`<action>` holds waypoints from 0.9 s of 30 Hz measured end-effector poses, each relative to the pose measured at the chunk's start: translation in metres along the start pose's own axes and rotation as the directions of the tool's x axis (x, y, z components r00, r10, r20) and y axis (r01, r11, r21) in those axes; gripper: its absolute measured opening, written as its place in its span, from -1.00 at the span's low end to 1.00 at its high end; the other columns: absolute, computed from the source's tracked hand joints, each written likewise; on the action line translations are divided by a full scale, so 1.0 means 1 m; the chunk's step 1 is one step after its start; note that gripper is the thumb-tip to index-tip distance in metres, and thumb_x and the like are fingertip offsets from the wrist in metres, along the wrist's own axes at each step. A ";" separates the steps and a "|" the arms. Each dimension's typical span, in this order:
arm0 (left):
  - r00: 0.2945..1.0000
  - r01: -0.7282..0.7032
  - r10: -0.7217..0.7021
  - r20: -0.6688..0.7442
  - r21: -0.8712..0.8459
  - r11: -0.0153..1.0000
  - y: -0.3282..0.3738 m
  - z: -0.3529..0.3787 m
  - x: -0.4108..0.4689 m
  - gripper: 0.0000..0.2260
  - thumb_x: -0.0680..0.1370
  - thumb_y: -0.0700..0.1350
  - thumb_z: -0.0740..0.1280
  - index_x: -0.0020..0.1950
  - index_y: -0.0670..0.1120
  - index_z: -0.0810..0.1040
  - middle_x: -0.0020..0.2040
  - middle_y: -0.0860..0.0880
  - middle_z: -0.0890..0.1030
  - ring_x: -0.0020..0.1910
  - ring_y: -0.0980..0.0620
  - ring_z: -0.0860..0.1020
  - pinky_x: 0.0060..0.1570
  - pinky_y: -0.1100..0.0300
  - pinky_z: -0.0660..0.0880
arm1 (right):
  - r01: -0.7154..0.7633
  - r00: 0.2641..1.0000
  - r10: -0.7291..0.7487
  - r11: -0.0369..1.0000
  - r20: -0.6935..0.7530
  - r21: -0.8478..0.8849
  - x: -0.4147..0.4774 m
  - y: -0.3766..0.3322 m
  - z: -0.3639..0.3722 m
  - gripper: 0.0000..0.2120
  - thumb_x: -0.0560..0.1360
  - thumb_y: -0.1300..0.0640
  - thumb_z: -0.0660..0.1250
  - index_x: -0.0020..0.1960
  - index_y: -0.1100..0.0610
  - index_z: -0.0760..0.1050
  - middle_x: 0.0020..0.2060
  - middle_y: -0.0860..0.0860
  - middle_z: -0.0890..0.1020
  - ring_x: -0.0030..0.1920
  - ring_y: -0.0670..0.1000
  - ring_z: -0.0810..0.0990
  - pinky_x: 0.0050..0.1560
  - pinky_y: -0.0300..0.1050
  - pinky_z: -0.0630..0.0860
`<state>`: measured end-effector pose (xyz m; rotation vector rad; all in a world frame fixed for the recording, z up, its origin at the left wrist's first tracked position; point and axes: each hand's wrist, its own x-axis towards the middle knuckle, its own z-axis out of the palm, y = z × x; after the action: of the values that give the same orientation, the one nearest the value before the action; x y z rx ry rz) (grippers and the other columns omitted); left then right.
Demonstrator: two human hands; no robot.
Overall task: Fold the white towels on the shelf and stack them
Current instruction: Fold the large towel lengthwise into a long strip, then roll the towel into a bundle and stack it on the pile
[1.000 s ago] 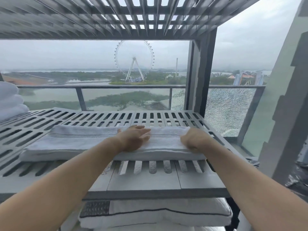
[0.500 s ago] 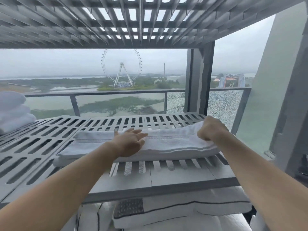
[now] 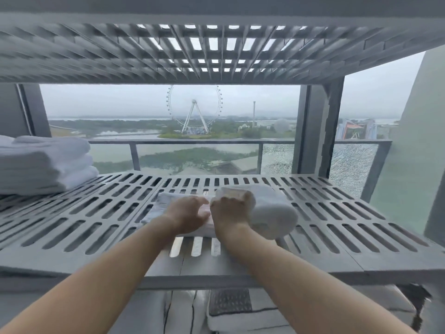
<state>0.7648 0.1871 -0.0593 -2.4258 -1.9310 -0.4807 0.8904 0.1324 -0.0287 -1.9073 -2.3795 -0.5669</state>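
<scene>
Folding the white towel [image 3: 269, 213] looks to be the step in hand: it lies in the middle of the grey slatted shelf [image 3: 96, 213], toward the near edge. Its right end is lifted into a thick, rounded roll. The right hand [image 3: 228, 210] has its fingers curled round that raised end and holds it. The left hand [image 3: 190, 213] lies flat with fairly straight fingers, pressing the left part of the towel onto the shelf. The cloth looks soft, thick and light; it bends where it is held and would probably slump if let go, so it is best taken by an edge or corner while the other palm pins the rest. It is neither slippery nor fragile, though loose layers could slide apart. The long slots in the shelf could catch a hanging corner. A stack of folded towels [image 3: 43, 165] sits at the far left of the same shelf, well apart from the hands, and is the likely place for this one. An upper shelf [image 3: 168, 49] of the same slatted make hangs close overhead. Pillows [image 3: 240, 317] with dark piping lie below. Beyond the shelves are a railing [image 3: 192, 141], a shattered glass pane [image 3: 351, 165] at the right, and a distant Ferris wheel [image 3: 193, 112].
</scene>
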 end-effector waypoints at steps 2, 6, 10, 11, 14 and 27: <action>1.000 0.010 -0.010 -0.016 -0.032 0.999 -0.006 -0.002 -0.005 -0.66 0.54 0.08 0.21 0.28 0.01 0.48 0.25 -0.04 0.56 0.22 -0.03 0.50 0.21 0.06 0.42 | 0.062 0.997 -0.063 0.998 -0.042 -0.021 -0.004 0.001 -0.002 -0.69 0.52 0.23 0.20 0.25 0.09 0.43 0.16 0.06 0.50 0.22 0.15 0.42 0.23 0.10 0.25; 0.999 -0.018 0.015 -0.051 -0.072 0.997 0.000 -0.011 -0.008 -0.64 0.54 0.07 0.27 0.30 -0.01 0.46 0.25 0.00 0.55 0.23 0.00 0.49 0.26 0.07 0.39 | 0.248 0.932 -0.169 0.942 -0.321 0.224 0.000 0.023 -0.014 -0.69 0.51 0.16 0.25 0.25 0.07 0.45 0.17 0.06 0.51 0.20 0.09 0.49 0.16 -0.01 0.47; 0.994 -0.074 0.067 -0.084 -0.090 0.993 0.014 -0.013 -0.004 -0.60 0.52 0.01 0.33 0.34 0.02 0.41 0.22 0.04 0.56 0.20 0.04 0.50 0.22 0.12 0.41 | 0.178 0.932 0.029 0.831 -0.361 0.527 0.019 0.071 -0.031 -0.67 0.51 0.28 0.17 0.22 0.08 0.50 0.14 0.07 0.60 0.14 0.08 0.56 0.16 -0.14 0.45; 0.994 -0.080 0.073 -0.080 -0.093 0.992 0.017 -0.014 -0.004 -0.58 0.51 -0.02 0.34 0.35 0.02 0.39 0.20 0.04 0.56 0.19 0.04 0.50 0.21 0.12 0.41 | 0.123 0.945 0.076 0.816 -0.317 0.565 0.024 0.084 -0.031 -0.67 0.50 0.29 0.16 0.20 0.10 0.51 0.12 0.08 0.62 0.14 0.08 0.56 0.15 -0.16 0.43; 0.996 -0.086 0.086 -0.011 -0.093 0.992 0.025 -0.013 -0.002 -0.46 0.48 -0.05 0.37 0.42 0.05 0.27 0.22 0.04 0.55 0.23 0.00 0.47 0.24 0.02 0.40 | 0.021 0.988 0.073 0.807 -0.135 0.591 0.027 0.115 -0.013 -0.69 0.51 0.28 0.13 0.15 0.11 0.56 0.10 0.08 0.63 0.13 0.07 0.56 0.10 -0.21 0.40; 0.869 -0.481 0.472 -0.147 -0.028 0.877 0.048 -0.004 -0.012 -0.34 0.29 0.20 0.35 0.32 -0.04 0.38 0.25 -0.01 0.50 0.17 0.00 0.47 0.18 0.11 0.42 | 0.061 0.997 0.013 0.546 -0.081 0.836 0.016 0.126 0.021 -0.81 0.50 0.17 0.26 -0.06 0.05 0.65 0.04 -0.02 0.66 0.06 -0.04 0.58 0.13 -0.19 0.43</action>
<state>0.8066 0.1629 -0.0492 -2.6943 -1.2104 -0.6659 1.0102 0.1760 -0.0118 -1.3361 -2.0024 0.4710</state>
